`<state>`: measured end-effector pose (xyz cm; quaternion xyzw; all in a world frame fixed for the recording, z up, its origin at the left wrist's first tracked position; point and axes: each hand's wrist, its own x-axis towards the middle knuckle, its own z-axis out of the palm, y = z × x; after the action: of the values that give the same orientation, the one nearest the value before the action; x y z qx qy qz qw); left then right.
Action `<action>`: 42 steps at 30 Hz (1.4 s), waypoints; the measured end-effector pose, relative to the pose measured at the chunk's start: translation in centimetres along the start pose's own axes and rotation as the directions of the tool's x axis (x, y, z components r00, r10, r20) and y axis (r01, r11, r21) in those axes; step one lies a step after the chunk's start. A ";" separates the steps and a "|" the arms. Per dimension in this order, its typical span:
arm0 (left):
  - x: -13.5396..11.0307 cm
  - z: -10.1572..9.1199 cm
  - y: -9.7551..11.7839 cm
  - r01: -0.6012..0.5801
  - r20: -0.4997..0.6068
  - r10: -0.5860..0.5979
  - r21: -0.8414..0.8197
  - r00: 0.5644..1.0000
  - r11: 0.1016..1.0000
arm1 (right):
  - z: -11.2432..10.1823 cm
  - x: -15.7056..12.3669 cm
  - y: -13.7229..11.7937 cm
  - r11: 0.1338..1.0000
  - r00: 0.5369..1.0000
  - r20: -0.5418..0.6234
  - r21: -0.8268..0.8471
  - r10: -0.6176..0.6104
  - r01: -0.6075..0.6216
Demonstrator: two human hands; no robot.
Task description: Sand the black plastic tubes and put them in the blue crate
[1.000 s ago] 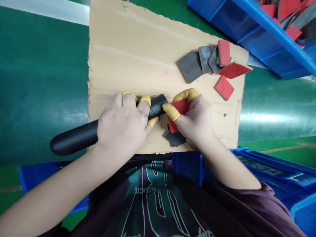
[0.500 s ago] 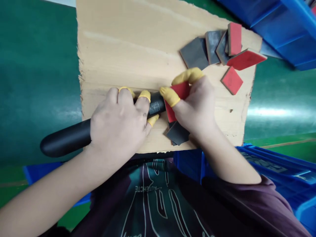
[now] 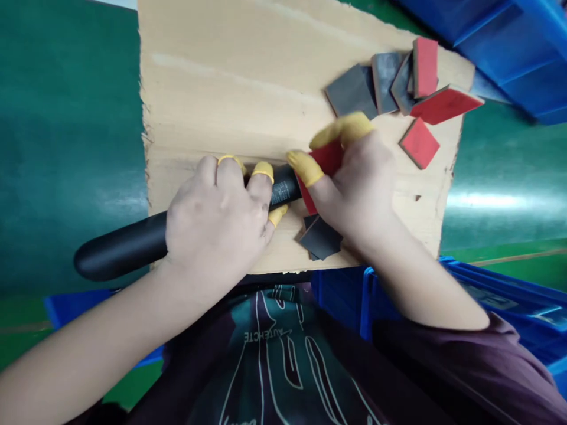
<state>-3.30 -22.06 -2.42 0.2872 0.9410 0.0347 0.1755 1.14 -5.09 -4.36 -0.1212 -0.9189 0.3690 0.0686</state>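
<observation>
My left hand is closed round a long black tube with a rounded left end, pressing it on the cardboard. Small pale print shows on the tube near its right end. My right hand pinches a red sanding pad between thumb and fingers, against the tube's right end, which is partly hidden behind it. Yellow finger cots cover several fingertips on both hands. Just below the right hand lie dark square pads, overlapping one another.
Several grey and red square pads lie in a loose row at the cardboard's upper right, one red pad apart from them. Blue plastic crates stand at the upper right and lower right. A green surface surrounds the cardboard.
My right hand has shifted slightly right and turned a little with the red pad. The left hand still grips the tube. The whole view has moved slightly.
</observation>
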 end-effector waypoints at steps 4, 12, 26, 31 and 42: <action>0.1 -0.1 0.1 0.005 0.006 -0.005 0.007 1.000 1.000 | 0.0 -0.9 0.7 0.997 0.996 -0.088 -0.080 -0.008 0.001; 0.0 -0.4 0.3 -0.002 0.005 0.002 0.095 1.000 0.996 | -1.7 -0.8 2.3 0.978 0.949 -0.293 0.125 -0.121 0.164; 0.1 -0.4 0.3 0.006 0.001 -0.007 0.026 1.000 1.000 | 0.4 -1.4 1.9 0.985 0.995 -0.088 0.163 -0.046 0.060; 0.0 -0.2 0.5 0.014 -0.020 -0.013 0.052 1.000 0.999 | 0.9 0.0 1.1 0.992 0.998 -0.039 0.112 -0.053 0.057; 0.0 -0.2 0.1 0.024 -0.043 -0.024 -0.005 0.999 1.000 | -3.2 -1.1 2.5 0.970 0.934 -0.331 0.147 -0.137 0.194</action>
<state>-3.30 -21.99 -2.25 0.2746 0.9479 0.0410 0.1563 3.33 -1.49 -3.87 -0.0946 -0.8663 0.4176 0.2573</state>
